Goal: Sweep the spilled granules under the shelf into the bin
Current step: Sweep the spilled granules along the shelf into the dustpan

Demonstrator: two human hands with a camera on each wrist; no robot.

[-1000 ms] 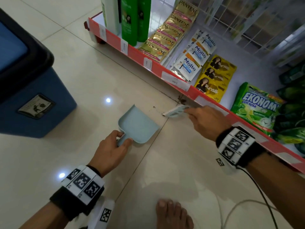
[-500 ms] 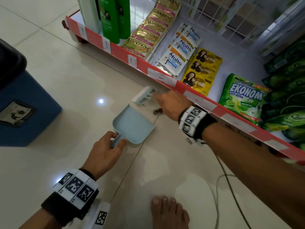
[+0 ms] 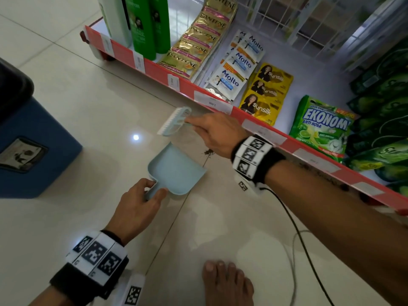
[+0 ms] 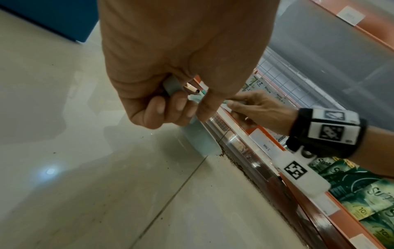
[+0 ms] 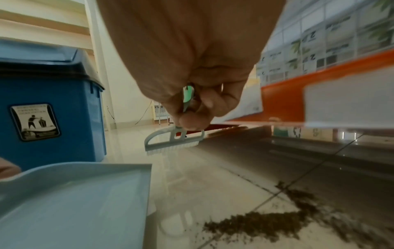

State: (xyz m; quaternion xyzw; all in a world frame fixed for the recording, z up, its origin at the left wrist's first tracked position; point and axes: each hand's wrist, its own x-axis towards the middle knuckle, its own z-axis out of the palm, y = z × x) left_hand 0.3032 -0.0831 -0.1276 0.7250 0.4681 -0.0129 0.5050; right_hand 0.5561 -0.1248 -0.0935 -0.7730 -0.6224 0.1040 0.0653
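Note:
A pale blue dustpan (image 3: pixel 176 168) lies flat on the floor tiles, its open lip toward the shelf. My left hand (image 3: pixel 141 199) grips its short handle (image 4: pixel 172 87). My right hand (image 3: pixel 218 133) holds a small pale brush (image 3: pixel 174 121) by its handle, lifted just above the floor beyond the pan's lip (image 5: pixel 175 141). A small heap of brown granules (image 3: pixel 208 152) lies beside the pan's right corner, partly hidden by my right wrist; it spreads across the tile (image 5: pixel 266 222). More granules line the shelf's base (image 4: pixel 238 166). The blue bin (image 3: pixel 33 151) stands at the left.
The low shelf with a red price rail (image 3: pixel 187 87) runs diagonally across the right, stocked with shampoo bottles (image 3: pixel 143 25) and sachets (image 3: pixel 234 69). My bare foot (image 3: pixel 227 283) is at the bottom. A black cable (image 3: pixel 293 228) trails from my right wrist.
My right hand swept the brush leftward from under the shelf, dragging granules out beside the pan, then lifted the brush past the pan's lip. The left hand kept holding the dustpan.

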